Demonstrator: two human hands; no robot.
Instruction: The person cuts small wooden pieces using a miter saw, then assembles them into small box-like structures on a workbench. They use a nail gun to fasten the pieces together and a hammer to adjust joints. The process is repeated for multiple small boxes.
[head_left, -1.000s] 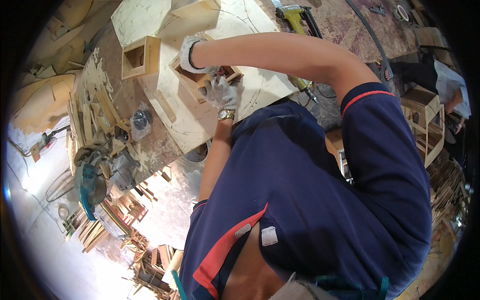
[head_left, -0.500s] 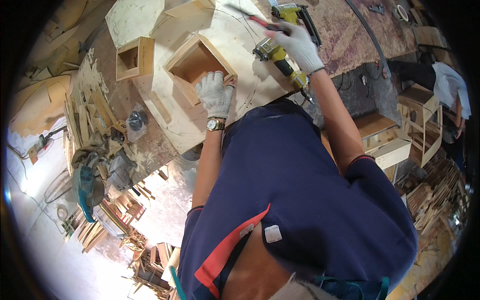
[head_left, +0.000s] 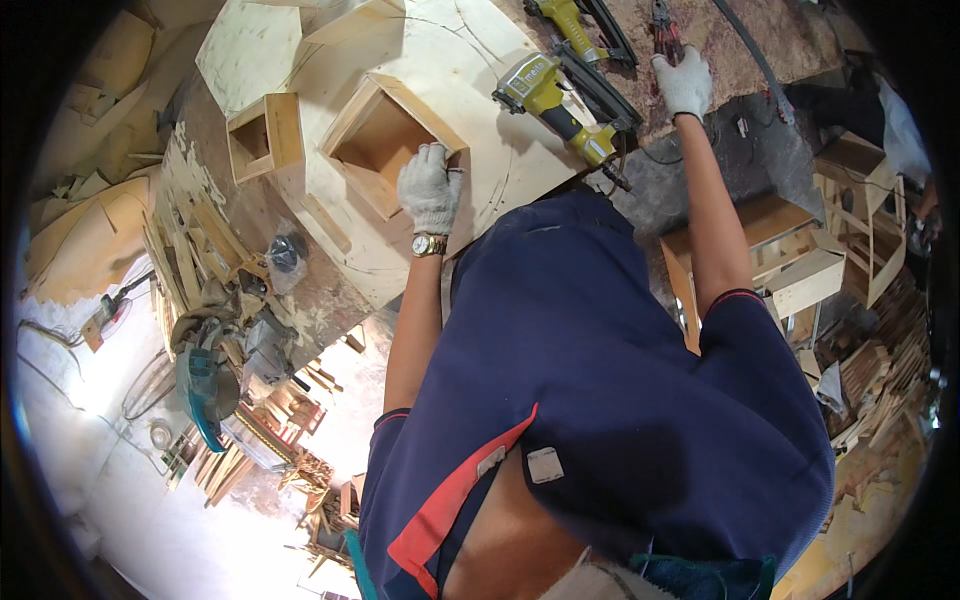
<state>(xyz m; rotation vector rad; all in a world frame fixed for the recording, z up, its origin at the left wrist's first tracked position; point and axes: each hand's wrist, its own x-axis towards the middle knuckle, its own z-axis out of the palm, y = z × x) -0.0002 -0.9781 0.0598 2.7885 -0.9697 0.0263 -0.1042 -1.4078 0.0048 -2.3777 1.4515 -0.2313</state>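
My left hand (head_left: 430, 192), gloved in white knit, is closed over the near right edge of an open wooden box (head_left: 372, 118). That box sits on a large pale plywood panel (head_left: 500, 150) marked with curved pencil lines. Far out to the right, my gloved right hand (head_left: 684, 84) is low over the brown work surface. Its fingers are around the end of a red-handled tool (head_left: 665, 38), whose exact kind I cannot make out. Between my hands lie two yellow-green nail guns, one nearer (head_left: 540, 88) and one farther (head_left: 578, 28).
A smaller wooden box (head_left: 266, 138) stands left on the panel. Offcuts (head_left: 195, 235), a clear bag (head_left: 286, 258) and a teal circular saw (head_left: 203, 385) lie farther left. A dark hose (head_left: 752, 55) crosses the right side. Wooden frames (head_left: 790, 265) and another person (head_left: 905, 135) are beyond.
My right hand has swung right and away from the nail guns, carrying the red-handled tool down toward the brown surface. My left hand stays on the box edge. The view has shifted slightly.
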